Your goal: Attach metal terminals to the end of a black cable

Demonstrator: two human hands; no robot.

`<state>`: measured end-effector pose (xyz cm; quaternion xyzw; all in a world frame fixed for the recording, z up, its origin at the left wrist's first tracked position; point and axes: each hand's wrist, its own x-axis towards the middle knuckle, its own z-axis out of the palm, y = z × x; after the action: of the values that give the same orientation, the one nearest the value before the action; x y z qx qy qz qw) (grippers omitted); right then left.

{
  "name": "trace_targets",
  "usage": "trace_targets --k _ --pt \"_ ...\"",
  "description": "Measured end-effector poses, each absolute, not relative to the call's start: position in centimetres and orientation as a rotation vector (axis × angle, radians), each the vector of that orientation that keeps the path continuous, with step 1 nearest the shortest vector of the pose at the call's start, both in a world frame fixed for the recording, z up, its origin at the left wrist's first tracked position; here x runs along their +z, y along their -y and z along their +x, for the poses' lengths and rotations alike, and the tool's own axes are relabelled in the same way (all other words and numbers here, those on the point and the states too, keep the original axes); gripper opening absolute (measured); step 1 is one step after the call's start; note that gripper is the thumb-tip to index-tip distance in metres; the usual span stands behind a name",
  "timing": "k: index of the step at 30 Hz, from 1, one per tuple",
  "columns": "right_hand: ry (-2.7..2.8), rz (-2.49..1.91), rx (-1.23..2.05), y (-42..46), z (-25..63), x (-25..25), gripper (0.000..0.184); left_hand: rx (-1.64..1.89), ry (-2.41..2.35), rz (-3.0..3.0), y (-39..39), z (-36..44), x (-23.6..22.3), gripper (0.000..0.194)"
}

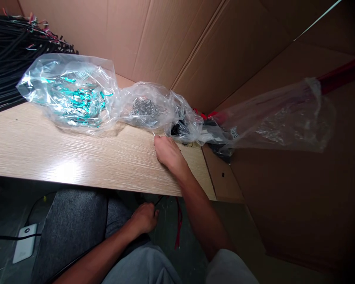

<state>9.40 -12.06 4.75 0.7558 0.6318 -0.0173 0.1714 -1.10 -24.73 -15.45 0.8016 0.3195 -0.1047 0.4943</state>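
Observation:
My right hand (168, 153) rests low over the wooden tabletop (106, 157) with its fingers closed. A thin white tip (154, 134) pokes out past the fingers; the rest of it is hidden. Just beyond this hand lie a clear bag of small black parts (177, 128) and a clear bag of small metal-grey parts (144, 108). My left hand (145, 217) is closed in front of the table edge, above my lap. From it a thin black cable (159, 201) seems to run up toward the table; the fingers hide the grip.
Left on the table are a clear bag of teal parts (83, 102) and a bundle of black cables (8, 59) with bare coloured ends. A large clear bag (278, 122) hangs at right. Cardboard walls (121, 35) enclose the back. Red wires (179, 221) dangle below; a white power bank (25, 242) lies lower left.

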Motion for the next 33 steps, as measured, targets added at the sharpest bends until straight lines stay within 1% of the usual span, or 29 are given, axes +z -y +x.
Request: trace_targets --k 4,8,16,18,23,28,33 --pt "-1.889 2.082 0.002 10.3 8.0 4.7 0.042 -0.243 -0.779 1.937 24.7 -1.2 -15.4 0.04" --pt "-1.982 1.984 0.0 9.1 7.0 4.5 0.04 -0.231 -0.794 1.933 24.7 -1.2 -15.3 0.04" --pt "-2.348 1.695 -0.094 10.9 3.8 5.3 0.033 -0.23 -0.799 1.938 24.8 -1.1 -15.2 0.039" --pt "-2.293 1.757 -0.102 11.2 4.7 5.5 0.031 -0.226 -0.799 1.936 24.8 -1.1 -15.2 0.04" --pt "-1.961 2.008 0.026 10.8 8.2 4.9 0.038 -0.222 -0.792 1.931 24.9 -1.2 -15.1 0.043" --pt "-1.904 2.019 0.107 9.0 9.1 3.5 0.043 -0.221 -0.794 1.928 24.7 -1.4 -14.7 0.043" --pt "-1.942 1.95 0.151 7.2 8.1 2.9 0.042 -0.231 -0.815 1.92 24.6 -1.3 -14.4 0.04"
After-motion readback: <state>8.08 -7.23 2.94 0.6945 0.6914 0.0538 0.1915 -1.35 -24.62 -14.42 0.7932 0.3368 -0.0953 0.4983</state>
